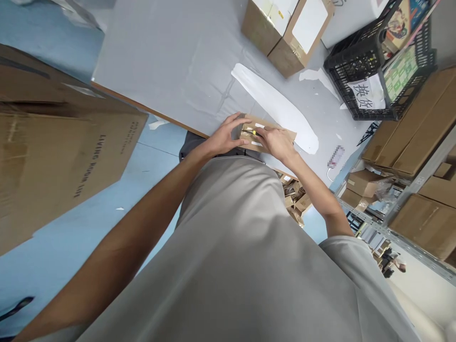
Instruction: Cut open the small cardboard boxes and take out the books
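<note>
A small brown cardboard box (pixel 263 122) with clear tape and white labels lies at the near edge of the grey table (pixel 160 61). My left hand (pixel 226 134) grips its left end, thumb on the near side and fingers on the far side. In my right hand (pixel 277 142) is a thin dark utility knife (pixel 254 133) with a yellow part. Its tip lies over the taped top of the box; whether the blade cuts into the tape is too small to tell. A long white paper strip (pixel 274 104) lies just beyond the box.
Taped cartons (pixel 285 33) and a black plastic crate (pixel 374 71) of books stand at the table's far right. A large carton (pixel 64 156) is on the floor to the left. Metal shelving (pixel 395 199) with boxes stands right. Beneath the table edge are several small boxes (pixel 297 197).
</note>
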`<move>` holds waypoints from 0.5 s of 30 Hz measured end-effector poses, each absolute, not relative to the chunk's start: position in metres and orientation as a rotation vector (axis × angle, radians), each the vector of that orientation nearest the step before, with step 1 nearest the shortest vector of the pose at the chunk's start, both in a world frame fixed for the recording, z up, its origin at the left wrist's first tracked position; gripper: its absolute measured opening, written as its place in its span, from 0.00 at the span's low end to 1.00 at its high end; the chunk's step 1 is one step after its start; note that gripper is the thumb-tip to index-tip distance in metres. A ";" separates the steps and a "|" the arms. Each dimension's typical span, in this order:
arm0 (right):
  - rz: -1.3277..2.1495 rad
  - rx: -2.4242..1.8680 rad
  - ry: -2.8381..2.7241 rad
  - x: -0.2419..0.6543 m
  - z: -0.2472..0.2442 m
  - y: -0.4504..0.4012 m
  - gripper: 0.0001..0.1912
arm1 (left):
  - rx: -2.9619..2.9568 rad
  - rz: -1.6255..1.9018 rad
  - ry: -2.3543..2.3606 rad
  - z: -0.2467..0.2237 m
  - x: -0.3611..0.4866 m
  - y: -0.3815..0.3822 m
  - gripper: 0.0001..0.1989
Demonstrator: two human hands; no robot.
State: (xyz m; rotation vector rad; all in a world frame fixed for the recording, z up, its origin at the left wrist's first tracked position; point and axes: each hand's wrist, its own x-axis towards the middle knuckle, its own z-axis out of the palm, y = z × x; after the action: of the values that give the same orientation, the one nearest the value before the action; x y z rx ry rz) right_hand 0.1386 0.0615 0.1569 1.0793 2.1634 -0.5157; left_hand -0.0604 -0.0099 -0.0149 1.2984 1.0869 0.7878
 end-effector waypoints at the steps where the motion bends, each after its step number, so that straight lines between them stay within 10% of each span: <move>1: -0.520 1.083 2.162 0.139 0.157 0.062 0.24 | 1.298 0.787 1.084 -0.015 -0.060 -0.010 0.54; 15: -0.421 1.058 2.145 0.126 0.157 0.058 0.23 | 1.264 0.766 1.093 -0.010 -0.063 0.001 0.53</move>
State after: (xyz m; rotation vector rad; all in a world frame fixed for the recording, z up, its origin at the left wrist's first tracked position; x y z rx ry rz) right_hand 0.1264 0.0584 0.1568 1.0584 2.1446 -0.4211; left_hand -0.0632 0.0007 -0.0096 1.2637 1.0933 0.7665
